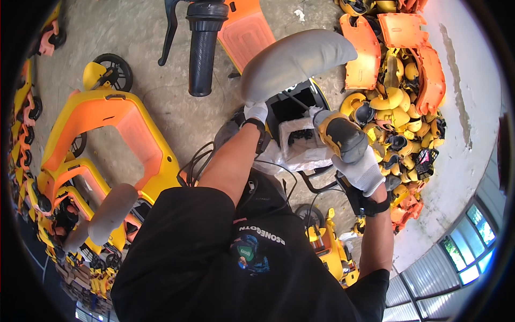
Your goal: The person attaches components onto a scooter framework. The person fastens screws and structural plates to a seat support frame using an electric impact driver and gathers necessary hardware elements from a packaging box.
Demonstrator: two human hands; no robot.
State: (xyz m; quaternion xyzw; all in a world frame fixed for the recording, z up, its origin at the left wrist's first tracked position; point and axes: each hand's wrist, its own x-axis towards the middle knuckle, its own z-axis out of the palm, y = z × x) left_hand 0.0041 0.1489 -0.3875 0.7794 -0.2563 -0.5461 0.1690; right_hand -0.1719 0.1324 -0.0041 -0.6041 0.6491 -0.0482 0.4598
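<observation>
A grey padded seat is tilted up over the open black compartment of a yellow-and-orange scooter. My left hand, in a white glove, is closed at the seat's lower left edge, with its fingertips partly hidden. In my gloved right hand is a yellow-and-black cordless drill. Its long thin bit points left, into the space beneath the seat. Just below the compartment sits a white plastic-lined box with small dark pieces inside.
A black handlebar grip with a brake lever rises at the top. Another yellow-and-orange scooter stands to the left, others beyond it. Yellow and orange shells are heaped against the white wall on the right. Black cables loop near my left forearm.
</observation>
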